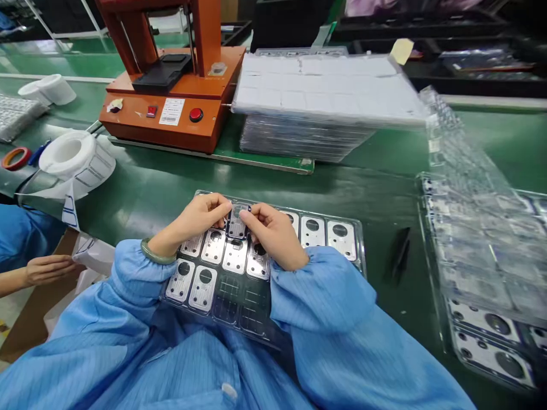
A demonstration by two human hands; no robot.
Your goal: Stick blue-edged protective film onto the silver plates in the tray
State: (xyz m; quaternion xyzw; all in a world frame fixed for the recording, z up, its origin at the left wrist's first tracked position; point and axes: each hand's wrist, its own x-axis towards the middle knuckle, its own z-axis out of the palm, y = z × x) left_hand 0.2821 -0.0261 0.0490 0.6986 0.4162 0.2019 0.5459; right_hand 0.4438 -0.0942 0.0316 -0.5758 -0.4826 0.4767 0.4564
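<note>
On the green surface (376, 193), a co-worker's hand (48, 270) sits off to the left; the left hand (192, 219) and right hand (273, 236) both pinch a small metal plate (237, 221) at the top row of a clear plastic tray (361, 245), gripping its edges.

The left hand (192, 219) and right hand (273, 236) cover much of the metal plate (237, 223), so its edges and how it sits are hidden. Blue sleeves (318, 290) hide part of the plastic tray (358, 250) and the plates nearest them. At the right, the stack of clear trays (482, 256) is blurred and cut off by the picture's edge, so its count cannot be told. The printed label (171, 111) on the orange machine (162, 128) is too small to read. At the left, the edge cuts off a co-worker's arm (43, 270).
</note>
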